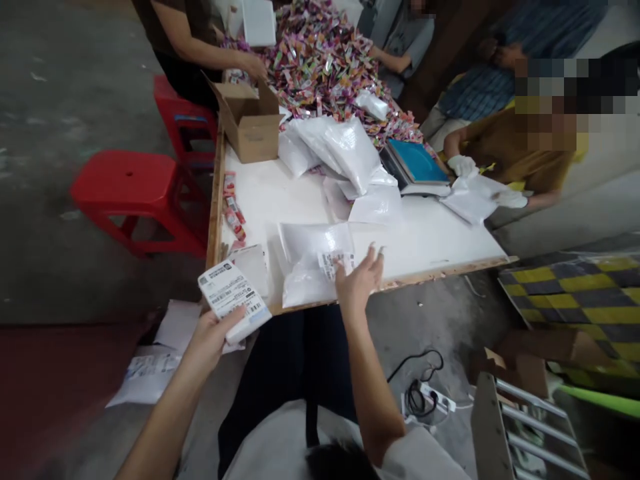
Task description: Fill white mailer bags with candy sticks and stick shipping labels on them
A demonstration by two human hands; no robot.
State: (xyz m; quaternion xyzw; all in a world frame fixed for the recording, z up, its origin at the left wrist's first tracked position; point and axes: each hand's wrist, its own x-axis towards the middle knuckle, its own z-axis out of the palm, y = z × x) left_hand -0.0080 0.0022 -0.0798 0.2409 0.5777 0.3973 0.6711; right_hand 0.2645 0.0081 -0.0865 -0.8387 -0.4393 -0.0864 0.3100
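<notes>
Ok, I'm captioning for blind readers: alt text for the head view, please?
A person's left hand holds a stack of printed labels; their right hand is at a labelled white bag on a table. Beyond are white bags, a cardboard box, a heap of colourful packets and other people.

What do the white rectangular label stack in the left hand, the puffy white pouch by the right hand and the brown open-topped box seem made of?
White rectangular label stack: probably paper, smooth, judging by the flat black print; any backing can't be told.
Puffy white pouch: likely plastic film, glossy, given its creases and bright highlights.
Brown open-topped box: apparently cardboard, matte, going by its folded flaps.
</notes>
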